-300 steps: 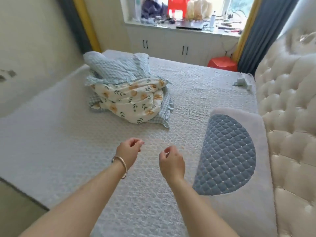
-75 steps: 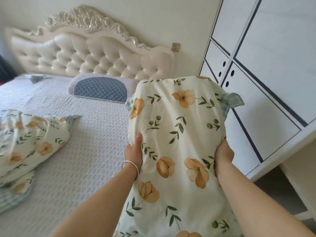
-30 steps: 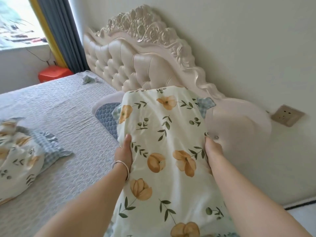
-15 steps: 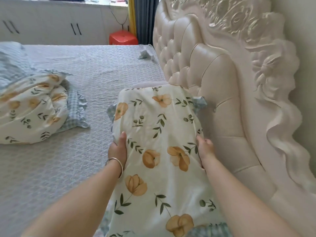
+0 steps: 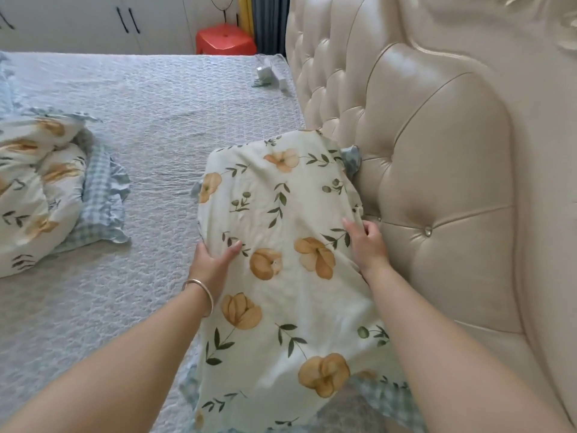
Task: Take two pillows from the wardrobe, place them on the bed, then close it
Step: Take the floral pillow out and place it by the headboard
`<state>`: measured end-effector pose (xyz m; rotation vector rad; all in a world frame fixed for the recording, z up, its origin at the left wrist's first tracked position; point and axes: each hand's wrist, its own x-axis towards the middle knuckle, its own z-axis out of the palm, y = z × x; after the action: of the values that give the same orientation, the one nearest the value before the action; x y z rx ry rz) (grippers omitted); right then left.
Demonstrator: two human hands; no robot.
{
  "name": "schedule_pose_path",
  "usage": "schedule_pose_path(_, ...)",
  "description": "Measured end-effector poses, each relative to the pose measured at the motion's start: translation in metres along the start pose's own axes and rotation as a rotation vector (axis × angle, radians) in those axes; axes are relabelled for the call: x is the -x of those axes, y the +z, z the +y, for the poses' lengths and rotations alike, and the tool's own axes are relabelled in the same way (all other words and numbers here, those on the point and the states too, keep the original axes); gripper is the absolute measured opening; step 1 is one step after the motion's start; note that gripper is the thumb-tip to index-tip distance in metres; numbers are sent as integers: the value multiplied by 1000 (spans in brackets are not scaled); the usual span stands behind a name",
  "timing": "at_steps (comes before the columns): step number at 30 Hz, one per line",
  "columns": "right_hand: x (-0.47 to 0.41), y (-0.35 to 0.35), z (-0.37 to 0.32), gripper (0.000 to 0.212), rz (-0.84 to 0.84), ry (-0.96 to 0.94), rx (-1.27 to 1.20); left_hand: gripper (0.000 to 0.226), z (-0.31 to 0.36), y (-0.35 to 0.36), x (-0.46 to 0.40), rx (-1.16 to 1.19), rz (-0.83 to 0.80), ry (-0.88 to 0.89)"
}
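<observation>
A cream pillow with orange flowers and green leaves (image 5: pixel 281 245) lies on the grey quilted bed (image 5: pixel 156 120), its right side against the tufted headboard (image 5: pixel 437 182). My left hand (image 5: pixel 212 260), with a bracelet on the wrist, grips the pillow's left edge. My right hand (image 5: pixel 365 242) holds its right edge next to the headboard. The blue quilted pillow seen earlier is hidden under the floral one. The wardrobe is out of view.
A bundled floral quilt with a checked frill (image 5: pixel 46 189) lies at the left of the bed. A small white item (image 5: pixel 268 76) rests near the headboard's far end. Beyond the bed stand a red stool (image 5: pixel 224 39) and white cabinets (image 5: pixel 93 23).
The floral pillow has come down from in front of me onto the bed against the headboard, covering the blue pillow. Both hands keep hold of its sides.
</observation>
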<state>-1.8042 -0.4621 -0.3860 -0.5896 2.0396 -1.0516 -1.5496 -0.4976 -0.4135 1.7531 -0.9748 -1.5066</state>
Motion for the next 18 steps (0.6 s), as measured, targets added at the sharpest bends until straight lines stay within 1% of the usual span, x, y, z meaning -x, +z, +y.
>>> schedule_pose_path(2,-22,5,9,58,-23,5,-1,91,-6,13,-20,4,-44,-25)
schedule_pose_path(4,-40,9,22,66,-57,20,32,86,-15,27,-35,-37,-74,-44)
schedule_pose_path(8,-66,21,62,86,-68,-18,180,88,-38,50,-56,-149,-27,-77)
schedule_pose_path(10,-69,24,67,94,-49,-37,252,91,-45,56,-62,-182,0,-93)
schedule_pose_path(13,-68,27,65,95,4,-68,337,95,-54,57,-75,-207,14,-124)
schedule_pose_path(18,-69,33,74,87,84,-120,393,95,-64,59,-82,-248,19,-119)
